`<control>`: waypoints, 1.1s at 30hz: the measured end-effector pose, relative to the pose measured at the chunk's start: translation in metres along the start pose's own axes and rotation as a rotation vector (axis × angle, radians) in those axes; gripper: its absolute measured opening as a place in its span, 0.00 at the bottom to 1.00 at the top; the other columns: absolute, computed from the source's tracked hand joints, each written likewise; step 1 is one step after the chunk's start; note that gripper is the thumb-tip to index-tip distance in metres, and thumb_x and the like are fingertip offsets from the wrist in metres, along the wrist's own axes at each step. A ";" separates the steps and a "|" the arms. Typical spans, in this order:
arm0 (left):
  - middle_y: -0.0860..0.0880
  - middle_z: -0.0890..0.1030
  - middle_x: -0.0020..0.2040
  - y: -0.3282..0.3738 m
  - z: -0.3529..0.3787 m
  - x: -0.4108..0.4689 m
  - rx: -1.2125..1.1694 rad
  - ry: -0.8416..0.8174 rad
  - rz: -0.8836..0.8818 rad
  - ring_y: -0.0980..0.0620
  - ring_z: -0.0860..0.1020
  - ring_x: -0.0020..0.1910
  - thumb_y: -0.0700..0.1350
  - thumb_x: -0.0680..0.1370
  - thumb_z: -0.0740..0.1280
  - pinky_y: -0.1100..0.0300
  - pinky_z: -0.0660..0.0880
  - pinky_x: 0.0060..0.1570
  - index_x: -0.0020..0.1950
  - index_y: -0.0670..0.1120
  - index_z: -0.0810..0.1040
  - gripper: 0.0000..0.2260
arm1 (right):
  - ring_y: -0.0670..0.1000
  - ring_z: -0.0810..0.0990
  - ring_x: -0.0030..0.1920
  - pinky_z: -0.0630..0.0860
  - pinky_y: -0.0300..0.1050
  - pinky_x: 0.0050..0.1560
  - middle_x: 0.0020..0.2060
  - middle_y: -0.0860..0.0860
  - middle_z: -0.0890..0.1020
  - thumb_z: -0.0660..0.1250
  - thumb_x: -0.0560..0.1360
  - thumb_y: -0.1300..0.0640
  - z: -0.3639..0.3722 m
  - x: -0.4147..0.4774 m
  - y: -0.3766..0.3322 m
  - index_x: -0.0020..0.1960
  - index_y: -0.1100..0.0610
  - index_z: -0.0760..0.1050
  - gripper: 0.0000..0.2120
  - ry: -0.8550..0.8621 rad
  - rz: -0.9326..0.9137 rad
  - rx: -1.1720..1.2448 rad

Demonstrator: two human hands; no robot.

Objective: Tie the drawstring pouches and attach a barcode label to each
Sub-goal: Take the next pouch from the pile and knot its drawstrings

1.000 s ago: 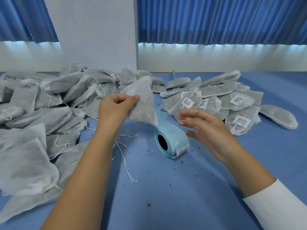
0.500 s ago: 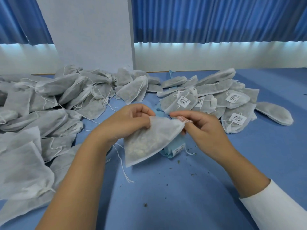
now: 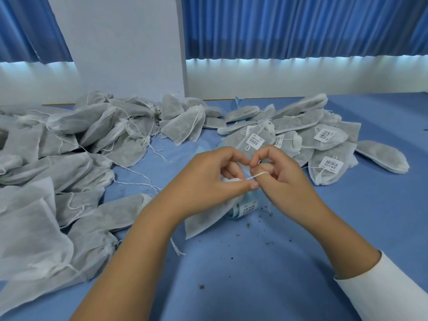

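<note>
My left hand (image 3: 208, 181) grips the gathered neck of a grey drawstring pouch (image 3: 206, 220), whose body hangs down under my wrist onto the blue table (image 3: 254, 274). My right hand (image 3: 282, 176) pinches the pouch's white drawstring (image 3: 258, 175), which runs taut from the neck and loops over a finger. The two hands touch at the fingertips. A blue roll of barcode labels (image 3: 242, 208) lies just behind the pouch, mostly hidden by it and my hands.
A big heap of unlabelled pouches (image 3: 69, 147) with loose strings fills the left side. A pile of tied pouches with barcode labels (image 3: 324, 144) lies at the right rear. Dark crumbs dot the cloth. A white pillar (image 3: 129, 47) and blue curtains stand behind.
The pouch came down from above the table to in front of me. Both hands closed on its neck, and my right hand has now pulled the drawstring out taut.
</note>
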State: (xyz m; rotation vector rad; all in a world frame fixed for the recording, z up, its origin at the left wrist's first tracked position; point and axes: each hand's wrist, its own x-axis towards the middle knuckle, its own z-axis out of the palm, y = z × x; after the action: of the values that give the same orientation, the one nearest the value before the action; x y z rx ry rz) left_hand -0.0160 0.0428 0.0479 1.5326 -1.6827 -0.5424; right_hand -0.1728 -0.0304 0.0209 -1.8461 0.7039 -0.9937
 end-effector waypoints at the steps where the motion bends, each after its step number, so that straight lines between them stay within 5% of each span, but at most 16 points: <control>1: 0.59 0.82 0.37 -0.001 -0.002 0.001 0.001 -0.009 -0.009 0.62 0.80 0.40 0.49 0.72 0.76 0.67 0.75 0.47 0.50 0.53 0.81 0.09 | 0.44 0.60 0.24 0.61 0.36 0.26 0.23 0.46 0.65 0.61 0.76 0.70 -0.003 0.001 -0.001 0.44 0.55 0.72 0.10 -0.022 0.013 -0.021; 3: 0.60 0.80 0.34 -0.004 -0.006 0.001 -0.011 -0.006 -0.018 0.62 0.77 0.36 0.47 0.75 0.74 0.67 0.73 0.41 0.44 0.53 0.83 0.02 | 0.43 0.60 0.23 0.61 0.33 0.26 0.23 0.45 0.64 0.64 0.76 0.68 -0.009 0.000 -0.004 0.43 0.58 0.75 0.07 -0.113 0.026 -0.074; 7: 0.51 0.85 0.40 -0.007 -0.014 0.001 -0.096 -0.014 -0.042 0.58 0.78 0.39 0.44 0.77 0.72 0.65 0.73 0.44 0.42 0.50 0.86 0.05 | 0.45 0.58 0.24 0.59 0.34 0.25 0.23 0.46 0.63 0.69 0.75 0.55 -0.018 0.001 -0.009 0.39 0.52 0.81 0.07 -0.199 0.085 0.042; 13: 0.50 0.87 0.44 0.000 -0.017 -0.006 -0.410 -0.257 -0.033 0.57 0.84 0.48 0.47 0.74 0.73 0.66 0.78 0.51 0.44 0.50 0.88 0.04 | 0.45 0.62 0.24 0.62 0.34 0.25 0.24 0.49 0.67 0.73 0.71 0.48 -0.015 0.002 -0.006 0.42 0.47 0.84 0.04 0.031 -0.073 0.162; 16: 0.50 0.87 0.48 0.003 -0.014 -0.004 -0.642 -0.141 -0.028 0.55 0.85 0.49 0.48 0.73 0.72 0.67 0.77 0.47 0.48 0.51 0.88 0.07 | 0.50 0.64 0.26 0.64 0.34 0.29 0.30 0.64 0.72 0.72 0.73 0.51 -0.008 0.003 0.001 0.44 0.48 0.84 0.03 0.168 -0.136 0.063; 18: 0.50 0.87 0.51 0.003 -0.013 -0.002 -0.725 -0.036 -0.055 0.55 0.85 0.50 0.49 0.72 0.72 0.66 0.79 0.46 0.49 0.51 0.88 0.08 | 0.51 0.67 0.28 0.65 0.35 0.32 0.31 0.61 0.77 0.70 0.76 0.56 -0.002 0.001 0.005 0.47 0.49 0.84 0.04 0.187 -0.237 -0.111; 21: 0.54 0.86 0.51 0.002 -0.014 0.001 -0.613 0.080 -0.081 0.60 0.83 0.51 0.46 0.75 0.71 0.71 0.76 0.46 0.50 0.51 0.87 0.07 | 0.42 0.69 0.30 0.64 0.29 0.36 0.29 0.43 0.75 0.68 0.76 0.59 0.005 -0.003 0.007 0.48 0.53 0.83 0.05 0.135 -0.409 -0.359; 25: 0.59 0.86 0.49 -0.002 -0.017 0.000 -0.306 0.153 -0.074 0.61 0.82 0.54 0.42 0.77 0.72 0.70 0.76 0.54 0.51 0.51 0.86 0.06 | 0.47 0.71 0.31 0.65 0.31 0.34 0.30 0.50 0.76 0.68 0.76 0.58 0.002 -0.006 0.004 0.45 0.57 0.83 0.06 0.089 -0.486 -0.451; 30: 0.53 0.87 0.45 0.005 -0.018 -0.006 -0.165 -0.158 -0.090 0.52 0.83 0.53 0.46 0.77 0.72 0.57 0.75 0.59 0.44 0.48 0.87 0.05 | 0.45 0.70 0.29 0.65 0.29 0.35 0.29 0.50 0.76 0.68 0.74 0.56 -0.006 -0.006 -0.003 0.42 0.51 0.81 0.05 0.151 -0.465 -0.235; 33: 0.52 0.86 0.43 0.010 -0.015 -0.007 -0.275 -0.256 -0.090 0.58 0.83 0.48 0.45 0.80 0.68 0.62 0.76 0.56 0.41 0.51 0.85 0.10 | 0.45 0.76 0.35 0.71 0.35 0.38 0.34 0.48 0.79 0.72 0.74 0.57 -0.006 -0.003 -0.002 0.42 0.48 0.81 0.05 0.205 -0.335 -0.198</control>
State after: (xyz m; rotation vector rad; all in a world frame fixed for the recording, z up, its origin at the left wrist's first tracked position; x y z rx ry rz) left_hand -0.0108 0.0541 0.0632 1.3865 -1.6490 -1.0102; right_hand -0.1791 -0.0302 0.0230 -2.0998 0.6439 -1.3874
